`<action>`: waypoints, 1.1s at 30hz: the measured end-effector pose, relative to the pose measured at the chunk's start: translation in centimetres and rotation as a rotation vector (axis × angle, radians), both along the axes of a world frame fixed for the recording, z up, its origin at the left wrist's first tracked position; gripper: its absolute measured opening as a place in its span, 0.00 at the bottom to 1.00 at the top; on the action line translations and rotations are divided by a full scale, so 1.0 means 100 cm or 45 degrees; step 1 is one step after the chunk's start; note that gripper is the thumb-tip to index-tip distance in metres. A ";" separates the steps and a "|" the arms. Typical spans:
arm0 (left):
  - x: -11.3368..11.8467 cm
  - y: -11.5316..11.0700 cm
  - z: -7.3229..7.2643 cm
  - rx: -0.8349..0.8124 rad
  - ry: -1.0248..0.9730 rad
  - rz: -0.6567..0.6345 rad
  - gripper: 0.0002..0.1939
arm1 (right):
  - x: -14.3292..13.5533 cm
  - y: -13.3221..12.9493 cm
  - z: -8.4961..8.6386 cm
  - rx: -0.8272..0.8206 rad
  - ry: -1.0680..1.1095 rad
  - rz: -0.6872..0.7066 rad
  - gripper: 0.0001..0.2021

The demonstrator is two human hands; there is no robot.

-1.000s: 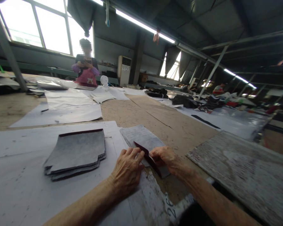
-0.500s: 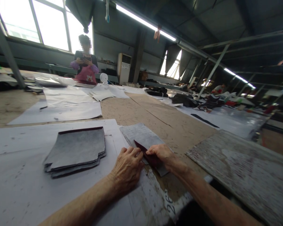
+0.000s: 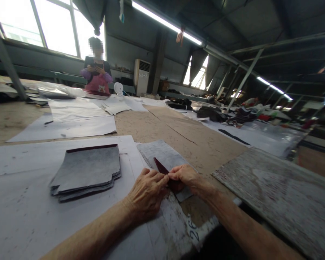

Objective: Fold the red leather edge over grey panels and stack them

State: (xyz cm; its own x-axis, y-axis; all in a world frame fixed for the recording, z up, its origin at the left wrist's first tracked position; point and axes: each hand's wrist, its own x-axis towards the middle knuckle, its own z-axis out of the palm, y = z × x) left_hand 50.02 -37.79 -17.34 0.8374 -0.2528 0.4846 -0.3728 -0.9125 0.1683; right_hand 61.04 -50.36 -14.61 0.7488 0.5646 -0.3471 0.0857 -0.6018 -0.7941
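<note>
1 red pc [image 3: 160, 165] in work on grey stack [image 3: 162, 150] near table [image 3: 141, 126] edge, R hand [image 3: 188, 177] fingers clamped on it, L hand [image 3: 148, 187] fingers against it, grip can't tell; red-edged pile [image 3: 89, 168] to L, prob done; stack prob to do, qty unclear

no. "26" [image 3: 194, 230] in dk digits, on wht strip [image 3: 209, 224] along near table [image 3: 151, 126] edge, turned sideways, faint marks [image 3: 143, 75] on tall wht unit [image 3: 141, 85] in bkgd, illeg.
</note>
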 end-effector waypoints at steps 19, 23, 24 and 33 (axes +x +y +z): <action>-0.001 0.001 -0.001 0.044 -0.013 0.033 0.11 | 0.002 -0.004 -0.004 0.000 -0.120 -0.023 0.11; -0.001 0.002 -0.001 0.014 -0.053 0.001 0.10 | -0.001 -0.008 -0.001 0.058 -0.151 0.021 0.13; -0.001 0.002 -0.001 0.009 -0.058 -0.010 0.12 | -0.003 -0.009 0.000 0.075 -0.176 0.033 0.14; 0.000 0.003 -0.005 -0.027 -0.060 -0.032 0.12 | -0.041 -0.036 0.006 0.072 -0.758 0.172 0.04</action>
